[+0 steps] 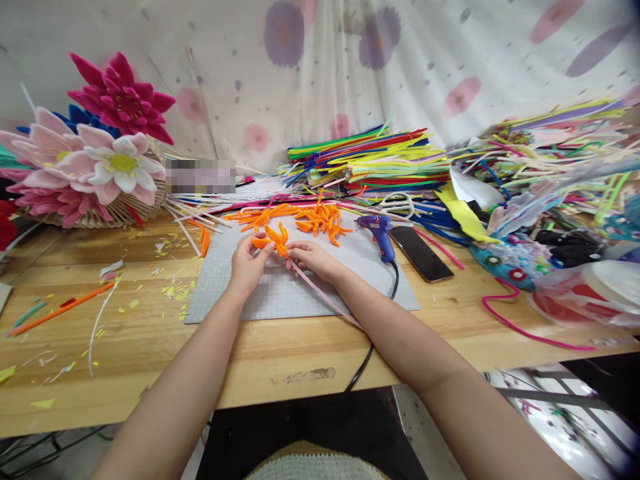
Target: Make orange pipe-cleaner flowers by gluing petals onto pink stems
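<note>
My left hand (249, 262) and my right hand (313, 257) meet over a grey cutting mat (235, 293), both pinching a small orange pipe-cleaner flower (275, 241). A thin pink stem (320, 293) runs from the flower back under my right forearm. Just beyond my fingers lies a loose heap of orange pipe-cleaner petals (315, 219) on the mat's far edge.
A blue glue gun (380, 233) and a dark phone (421, 253) lie right of the mat, with white scissors (397, 203) behind. Stacks of coloured pipe cleaners (370, 160) fill the back and right. Finished pink flowers (95, 160) stand at the left. Scraps litter the wooden table (125, 333).
</note>
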### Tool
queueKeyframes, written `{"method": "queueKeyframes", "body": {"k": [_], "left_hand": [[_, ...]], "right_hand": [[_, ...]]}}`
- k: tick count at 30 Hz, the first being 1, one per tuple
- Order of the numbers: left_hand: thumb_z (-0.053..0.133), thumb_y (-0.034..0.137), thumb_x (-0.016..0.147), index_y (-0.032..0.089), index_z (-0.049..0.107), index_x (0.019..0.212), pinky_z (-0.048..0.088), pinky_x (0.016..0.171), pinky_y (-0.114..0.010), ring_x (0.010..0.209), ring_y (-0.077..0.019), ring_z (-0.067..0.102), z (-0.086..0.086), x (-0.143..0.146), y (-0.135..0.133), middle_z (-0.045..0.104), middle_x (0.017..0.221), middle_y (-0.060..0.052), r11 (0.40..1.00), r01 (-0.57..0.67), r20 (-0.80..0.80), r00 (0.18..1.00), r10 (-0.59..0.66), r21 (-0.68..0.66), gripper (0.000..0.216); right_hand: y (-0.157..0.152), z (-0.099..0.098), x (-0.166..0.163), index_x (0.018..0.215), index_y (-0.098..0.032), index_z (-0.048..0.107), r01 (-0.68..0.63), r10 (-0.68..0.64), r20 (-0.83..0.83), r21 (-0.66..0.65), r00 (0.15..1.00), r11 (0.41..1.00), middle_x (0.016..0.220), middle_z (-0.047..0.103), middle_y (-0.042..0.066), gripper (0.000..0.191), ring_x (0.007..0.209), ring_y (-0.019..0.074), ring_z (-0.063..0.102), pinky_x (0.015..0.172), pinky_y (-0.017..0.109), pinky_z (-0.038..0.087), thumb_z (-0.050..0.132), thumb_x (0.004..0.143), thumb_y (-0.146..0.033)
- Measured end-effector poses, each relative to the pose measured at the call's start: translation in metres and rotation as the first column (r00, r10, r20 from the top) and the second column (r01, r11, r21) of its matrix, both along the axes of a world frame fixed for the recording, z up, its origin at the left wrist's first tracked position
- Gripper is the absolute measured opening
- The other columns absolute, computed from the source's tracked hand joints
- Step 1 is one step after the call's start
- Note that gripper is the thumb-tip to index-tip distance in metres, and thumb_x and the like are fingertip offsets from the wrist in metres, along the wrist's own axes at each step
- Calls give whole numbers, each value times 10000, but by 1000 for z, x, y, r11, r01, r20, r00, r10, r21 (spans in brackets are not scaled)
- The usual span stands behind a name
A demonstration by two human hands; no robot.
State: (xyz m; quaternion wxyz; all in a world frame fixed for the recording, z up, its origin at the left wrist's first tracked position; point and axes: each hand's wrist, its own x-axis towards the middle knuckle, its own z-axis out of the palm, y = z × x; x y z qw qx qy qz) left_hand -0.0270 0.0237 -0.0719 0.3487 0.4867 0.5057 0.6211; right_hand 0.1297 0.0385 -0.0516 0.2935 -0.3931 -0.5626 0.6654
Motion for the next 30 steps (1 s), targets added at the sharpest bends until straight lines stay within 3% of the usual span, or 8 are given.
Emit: {"method": "queueKeyframes", "body": {"k": [4, 9, 14, 19, 25, 30], "left_hand": [[711, 301, 602, 160, 611, 879, 470, 839, -320, 915, -168, 591, 1, 0, -1, 613, 938, -56, 1000, -6, -4, 1000, 6, -1, 327], [697, 320, 619, 155, 605, 890, 479, 814, -311, 893, -160, 588, -1, 0, -1, 598, 957, -62, 1000, -9, -28, 1000, 9, -19, 330], [695, 324, 621, 156, 610, 885, 481, 822, -308, 919, -160, 578, -5, -1, 1, 573, 1004, -64, 1000, -22, -60, 998, 21, -10, 324], [699, 324, 617, 163, 621, 868, 489, 811, -304, 944, -168, 571, -7, -1, 2, 564, 1023, -62, 1000, -23, -66, 998, 23, 0, 308], [710, 282, 606, 165, 634, 774, 507, 756, -294, 948, -185, 566, 3, 3, -3, 576, 969, -67, 999, -48, -71, 996, 47, -8, 219], [693, 302, 623, 171, 634, 779, 510, 751, -298, 961, -187, 558, 7, 3, -5, 576, 969, -63, 999, -50, -97, 994, 49, -7, 213]], "right_hand": [[-1, 2, -3, 732, -165, 533, 17, -18, 48, 22, 999, 1000, 508, 575, -44, 106, 412, 66, 494, 417, 165, 406, 470, 799, -219], [-2, 0, -12, 669, -166, 511, 84, -93, 135, 74, 986, 994, 477, 547, -46, 255, 367, 57, 468, 370, 164, 376, 582, 773, -387], [0, -8, -17, 656, -175, 479, 166, -174, 131, 69, 976, 984, 470, 549, -51, 255, 345, 56, 458, 362, 173, 386, 602, 772, -365], [4, -14, -18, 620, -170, 476, 151, -177, 180, 149, 968, 977, 474, 563, -37, 271, 344, 60, 470, 368, 176, 380, 583, 778, -363], [7, -18, -18, 595, -165, 499, 131, -204, 240, 288, 949, 949, 498, 590, -25, 246, 384, 66, 505, 428, 178, 397, 538, 785, -317], [7, -22, -19, 621, -169, 493, 133, -202, 221, 290, 954, 948, 515, 596, -33, 235, 384, 60, 503, 429, 173, 408, 540, 781, -335]]}}
